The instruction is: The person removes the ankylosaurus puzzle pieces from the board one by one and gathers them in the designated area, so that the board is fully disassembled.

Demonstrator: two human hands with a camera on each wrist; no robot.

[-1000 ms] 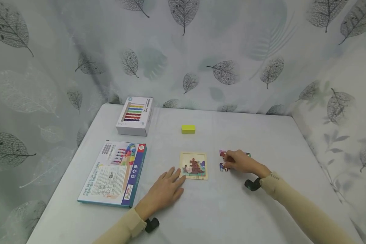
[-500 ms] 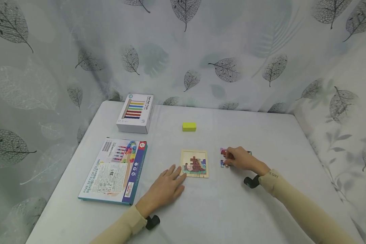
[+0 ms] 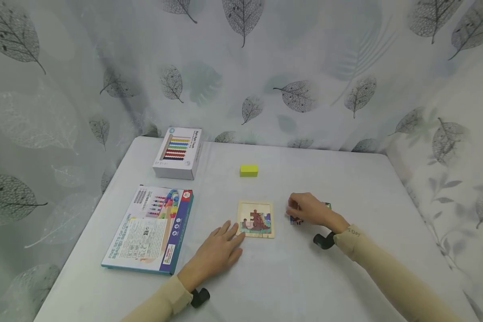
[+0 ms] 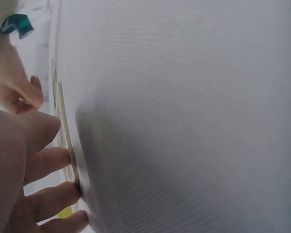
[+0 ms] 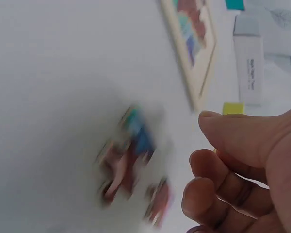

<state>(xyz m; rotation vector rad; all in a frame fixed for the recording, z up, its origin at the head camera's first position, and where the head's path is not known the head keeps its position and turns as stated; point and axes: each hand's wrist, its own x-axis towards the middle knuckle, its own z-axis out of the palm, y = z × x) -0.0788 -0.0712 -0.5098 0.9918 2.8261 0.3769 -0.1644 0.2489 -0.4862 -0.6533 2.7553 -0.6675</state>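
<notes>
A square wooden puzzle tray (image 3: 244, 208), partly filled with a reddish-brown dinosaur picture, lies mid-table in the head view. My left hand (image 3: 216, 251) rests flat beside it, its fingertips touching the tray's lower left corner. To the right, my right hand (image 3: 311, 209) is over the loose pieces, thumb and fingers curled together. Between them, in the right wrist view, only a thin sliver of a puzzle piece's edge (image 5: 215, 151) shows; the fingers hide the rest. Beneath lie a blurred blue-and-brown puzzle piece (image 5: 141, 140) and a pinkish one (image 5: 160, 200).
A yellow-green block (image 3: 248, 171) sits behind the tray. On the left are a white abacus box (image 3: 177, 154) and a flat beaded-toy box (image 3: 149, 228). A leaf-print curtain (image 3: 209, 67) borders the table (image 3: 346, 174).
My right hand has shifted slightly left and away from me, covering the upper pink piece's former spot. My left hand stays at the tray's corner.
</notes>
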